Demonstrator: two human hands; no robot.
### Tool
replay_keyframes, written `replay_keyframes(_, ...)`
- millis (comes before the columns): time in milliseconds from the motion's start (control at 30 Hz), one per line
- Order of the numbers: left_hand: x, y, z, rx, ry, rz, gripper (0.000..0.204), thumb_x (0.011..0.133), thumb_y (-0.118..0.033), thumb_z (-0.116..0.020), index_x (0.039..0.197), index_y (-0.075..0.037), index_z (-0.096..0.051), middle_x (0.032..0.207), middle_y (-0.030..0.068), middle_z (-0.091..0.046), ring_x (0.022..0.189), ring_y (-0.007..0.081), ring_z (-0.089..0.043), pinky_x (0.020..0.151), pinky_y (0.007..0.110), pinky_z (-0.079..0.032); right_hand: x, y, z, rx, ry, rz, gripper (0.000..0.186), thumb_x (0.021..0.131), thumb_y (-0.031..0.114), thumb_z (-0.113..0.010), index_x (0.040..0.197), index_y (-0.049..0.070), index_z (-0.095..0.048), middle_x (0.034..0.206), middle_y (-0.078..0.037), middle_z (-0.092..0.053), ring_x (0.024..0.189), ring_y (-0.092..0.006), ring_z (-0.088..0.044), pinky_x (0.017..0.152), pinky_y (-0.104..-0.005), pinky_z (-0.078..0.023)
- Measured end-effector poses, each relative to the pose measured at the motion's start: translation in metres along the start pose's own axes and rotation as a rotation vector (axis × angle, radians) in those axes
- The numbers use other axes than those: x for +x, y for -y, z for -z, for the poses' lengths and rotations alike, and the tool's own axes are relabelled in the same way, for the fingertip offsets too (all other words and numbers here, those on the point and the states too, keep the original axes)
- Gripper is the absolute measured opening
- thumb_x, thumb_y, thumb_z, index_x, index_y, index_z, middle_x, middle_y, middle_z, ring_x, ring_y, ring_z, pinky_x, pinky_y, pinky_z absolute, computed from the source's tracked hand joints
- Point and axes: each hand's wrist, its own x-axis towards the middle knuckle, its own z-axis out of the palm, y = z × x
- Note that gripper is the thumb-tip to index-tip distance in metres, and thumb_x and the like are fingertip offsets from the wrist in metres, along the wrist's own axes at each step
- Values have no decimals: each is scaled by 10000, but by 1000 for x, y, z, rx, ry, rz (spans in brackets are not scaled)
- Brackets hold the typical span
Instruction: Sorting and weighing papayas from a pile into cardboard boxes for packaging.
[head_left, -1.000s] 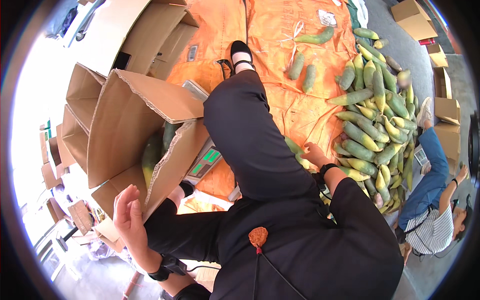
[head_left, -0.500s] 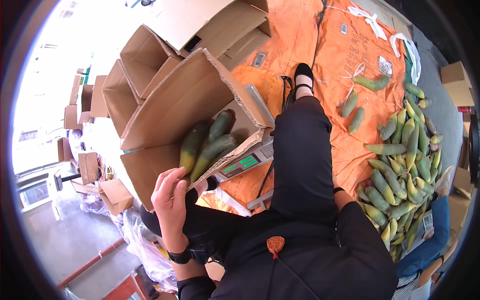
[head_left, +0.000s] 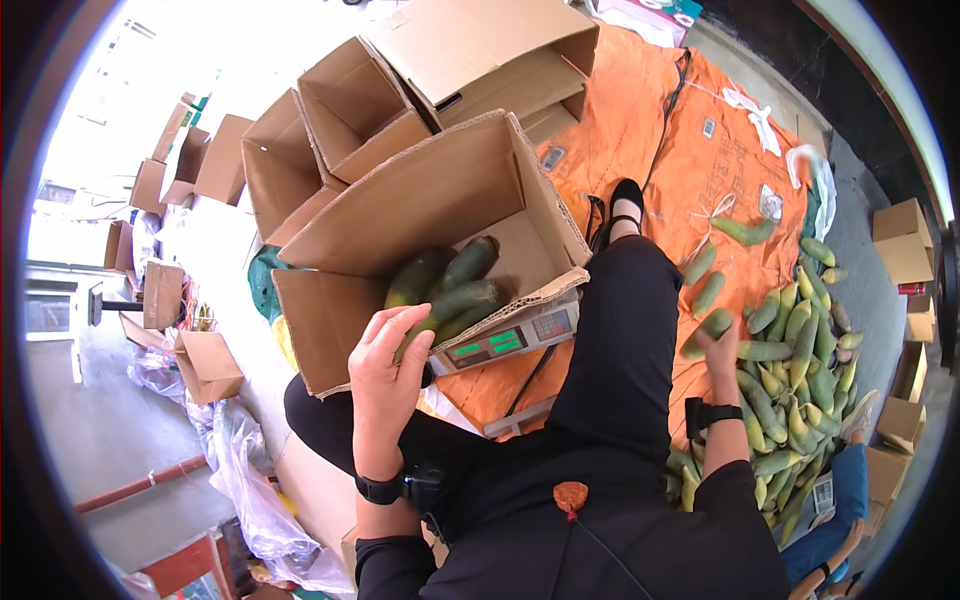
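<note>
An open cardboard box (head_left: 430, 180) holds several green radishes (head_left: 465, 262) and sits on a scale (head_left: 505, 345) with lit green displays. My left hand (head_left: 390, 355) grips the box's near rim beside the radishes. At the right, my right hand (head_left: 718, 355) is closed on a green radish (head_left: 705, 327), above the orange tarp (head_left: 660, 110) and beside a large pile of green-yellow radishes (head_left: 820, 390). My bent leg (head_left: 610, 350) lies between the box and that hand.
More open boxes (head_left: 350, 90) stand beyond the scale, with cartons (head_left: 900, 240) along the right. Plastic wrap (head_left: 250, 480) and a red bar (head_left: 140, 480) lie at lower left. A co-worker's blue-clad leg (head_left: 850, 480) shows at lower right.
The view has swung, showing more of the box's inside. My right hand has come up from behind my leg with a radish in it. My left hand has moved onto the rim.
</note>
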Motion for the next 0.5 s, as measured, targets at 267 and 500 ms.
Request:
replay_keyframes(267,-1,0,12,-158,12,-12,250,820,6,-627,1069,-5,-635,974,130,-635,883,228,-640,733,297,-523,64,235,46,354,-258,322,468,811,20,-679,1225,-4,-462,1146,-84,-560,1057,-170,-544,921,-317,-433)
replay_keyframes(500,2,8,24,-335,-5,26,371,812,-10,-629,1181,-13,-586,1145,114,-586,1037,203,-581,809,307,-503,30,380,-5,992,117,473,438,828,-12,-616,1245,17,-485,1179,-90,-560,1079,-176,-546,932,-327,-436)
